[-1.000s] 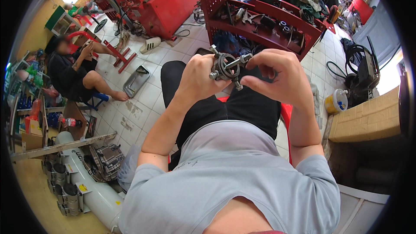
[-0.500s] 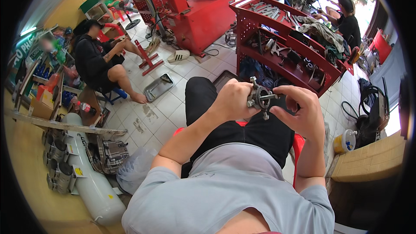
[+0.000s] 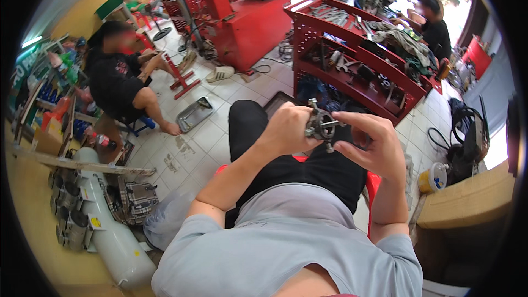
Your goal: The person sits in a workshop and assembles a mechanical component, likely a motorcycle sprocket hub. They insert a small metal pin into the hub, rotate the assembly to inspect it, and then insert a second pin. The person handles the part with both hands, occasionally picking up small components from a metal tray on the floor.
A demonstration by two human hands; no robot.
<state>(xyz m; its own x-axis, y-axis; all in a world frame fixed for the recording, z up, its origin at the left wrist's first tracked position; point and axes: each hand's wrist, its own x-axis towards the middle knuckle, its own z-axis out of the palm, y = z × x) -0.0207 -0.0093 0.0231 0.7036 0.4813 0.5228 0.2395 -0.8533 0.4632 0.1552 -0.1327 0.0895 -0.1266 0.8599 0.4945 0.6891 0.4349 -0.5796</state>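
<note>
My left hand [image 3: 286, 131] is closed around one side of a dark metal ring-shaped part [image 3: 320, 124], held above my lap. Several bolts stick out of the ring, and one points toward my right palm. My right hand [image 3: 374, 142] is at the ring's other side with thumb and index finger spread apart. Its index fingertip lies at the ring's upper right edge, touching or very near it; the thumb tip is by the lower bolt. The other right fingers curl behind and are partly hidden.
A red tool cart [image 3: 352, 49] with wrenches and rags stands ahead on the right. Metal trays [image 3: 193, 115] lie on the tiles. A person [image 3: 118, 71] sits at the left, another [image 3: 436, 33] at the far right. A white cylindrical tank [image 3: 113, 231] and a cardboard box [image 3: 467, 201] flank me.
The whole view has shifted slightly. My right index finger has come closer to the ring, and the ring has turned a little in my left hand.
</note>
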